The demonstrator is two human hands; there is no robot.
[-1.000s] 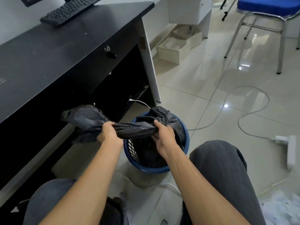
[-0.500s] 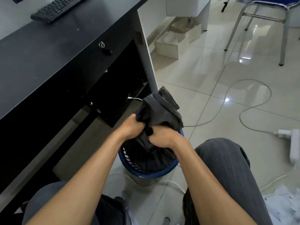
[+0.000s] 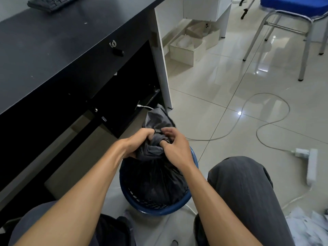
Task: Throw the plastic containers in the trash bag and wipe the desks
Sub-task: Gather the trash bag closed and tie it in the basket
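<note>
A black trash bag (image 3: 156, 176) sits in a blue perforated bin (image 3: 159, 208) on the floor between my knees. Its neck is gathered and twisted into a bunch above the bin, with a loose flap (image 3: 156, 119) sticking up behind. My left hand (image 3: 140, 141) grips the twisted neck from the left. My right hand (image 3: 174, 144) holds it from the right, fingers curled round the bunched plastic. No plastic containers are visible; the bag's contents are hidden. The black desk (image 3: 58, 48) stands at my left.
A black keyboard (image 3: 51, 2) lies on the desk's far end. A white cable (image 3: 266, 125) loops over the tiled floor to a power strip (image 3: 311, 166) on the right. Cardboard boxes (image 3: 186, 48) sit by the wall; a blue chair (image 3: 291, 13) stands far right. Crumpled paper (image 3: 308, 228) lies bottom right.
A second ago my hands held the bag's neck stretched out sideways. They have since come together over the bin and bunched the neck into a tight twist.
</note>
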